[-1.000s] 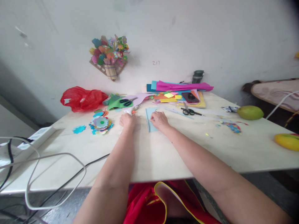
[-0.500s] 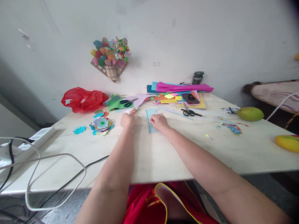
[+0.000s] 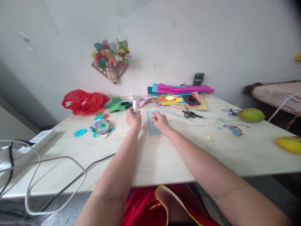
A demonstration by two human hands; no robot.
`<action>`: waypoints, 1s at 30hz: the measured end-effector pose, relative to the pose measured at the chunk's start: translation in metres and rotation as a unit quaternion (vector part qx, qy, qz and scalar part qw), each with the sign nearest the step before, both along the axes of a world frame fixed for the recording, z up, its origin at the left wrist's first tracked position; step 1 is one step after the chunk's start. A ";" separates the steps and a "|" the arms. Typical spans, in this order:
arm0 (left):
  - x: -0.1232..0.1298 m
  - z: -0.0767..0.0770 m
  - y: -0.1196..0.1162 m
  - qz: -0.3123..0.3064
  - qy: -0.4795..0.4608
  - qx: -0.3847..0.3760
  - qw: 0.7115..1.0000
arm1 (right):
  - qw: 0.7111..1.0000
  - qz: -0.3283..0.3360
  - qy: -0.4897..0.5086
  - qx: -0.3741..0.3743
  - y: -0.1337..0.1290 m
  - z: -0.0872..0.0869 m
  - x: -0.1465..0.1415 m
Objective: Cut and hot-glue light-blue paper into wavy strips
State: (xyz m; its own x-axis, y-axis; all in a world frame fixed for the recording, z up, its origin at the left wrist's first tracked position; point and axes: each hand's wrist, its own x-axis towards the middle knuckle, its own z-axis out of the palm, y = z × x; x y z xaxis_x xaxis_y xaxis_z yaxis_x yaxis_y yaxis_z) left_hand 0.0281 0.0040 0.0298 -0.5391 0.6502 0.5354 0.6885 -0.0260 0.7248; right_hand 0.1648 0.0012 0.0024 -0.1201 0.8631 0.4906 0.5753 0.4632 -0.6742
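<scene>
My left hand (image 3: pixel 134 118) is wrapped round a white hot glue gun (image 3: pixel 134 103), held up above the table with its nozzle end toward the right. A light blue card (image 3: pixel 154 129) lies flat just right of that hand. Over the card's upper right part is my right hand (image 3: pixel 160 121), its fingers curled in a pinch; whatever they hold, if anything, is too small to make out. Left of the hands sits a stack of paper flower shapes (image 3: pixel 102 125), with a single blue flower cut-out (image 3: pixel 80 132) beside it.
Black-handled scissors (image 3: pixel 190 114) and a clear ruler (image 3: pixel 176 114) lie to the right. Behind are coloured paper sheets (image 3: pixel 171 102), a phone (image 3: pixel 191 100) and a red plastic bag (image 3: pixel 85 102). Cables (image 3: pixel 70 157) and a power strip (image 3: pixel 39 142) occupy the left side; a green mango (image 3: pixel 251 115) is at right.
My left hand has raised the glue gun from low on the table and turned it upright. My right hand's fingers have shifted slightly and curled over the light blue card.
</scene>
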 end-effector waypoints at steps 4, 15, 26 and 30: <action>0.021 0.005 -0.011 -0.048 0.071 0.042 0.995 | 0.972 0.061 0.209 -0.086 0.006 0.004 -0.002; 0.069 0.000 -0.037 -0.207 0.172 -0.034 0.962 | 0.867 0.093 0.473 -0.129 0.001 0.030 -0.005; 0.025 0.002 -0.021 -0.104 0.229 -0.282 0.926 | 0.816 0.123 0.511 -0.240 0.007 0.031 0.022; 0.025 -0.004 -0.020 -0.131 0.302 -0.319 0.889 | 0.841 0.128 0.467 -0.241 0.000 0.033 0.019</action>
